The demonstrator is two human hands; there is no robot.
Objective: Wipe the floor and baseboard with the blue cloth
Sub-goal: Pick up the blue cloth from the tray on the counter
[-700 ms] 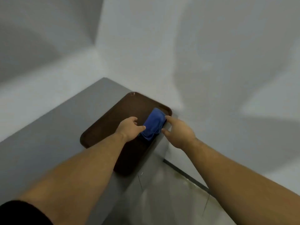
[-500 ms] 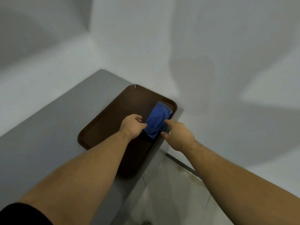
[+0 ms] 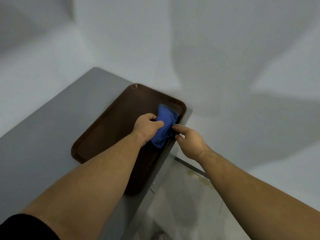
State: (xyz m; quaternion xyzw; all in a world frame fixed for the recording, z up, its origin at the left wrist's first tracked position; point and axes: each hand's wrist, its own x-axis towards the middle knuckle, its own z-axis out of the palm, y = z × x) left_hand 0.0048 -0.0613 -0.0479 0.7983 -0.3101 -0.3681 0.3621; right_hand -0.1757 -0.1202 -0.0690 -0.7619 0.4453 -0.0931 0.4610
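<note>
The blue cloth (image 3: pixel 164 125) lies bunched at the right end of a dark brown tray (image 3: pixel 110 129). My left hand (image 3: pixel 147 126) is closed around the cloth's left side, thumb on top. My right hand (image 3: pixel 188 141) touches the cloth's right edge with its fingertips, thumb and forefinger pinching at the fabric beside the tray's rim. Below on the right are the glossy tiled floor (image 3: pixel 183 201) and a dark baseboard strip (image 3: pixel 190 166) along the white wall.
The tray rests on a grey table (image 3: pixel 45 135) in a corner between white walls (image 3: pixel 225 66). A yellowish stain (image 3: pixel 199 177) marks the floor next to the baseboard. The table's right edge drops to the floor just beside the tray.
My left hand has closed on the cloth and bunched it up. My right hand has shifted in to the cloth's right edge. The camera has tilted slightly.
</note>
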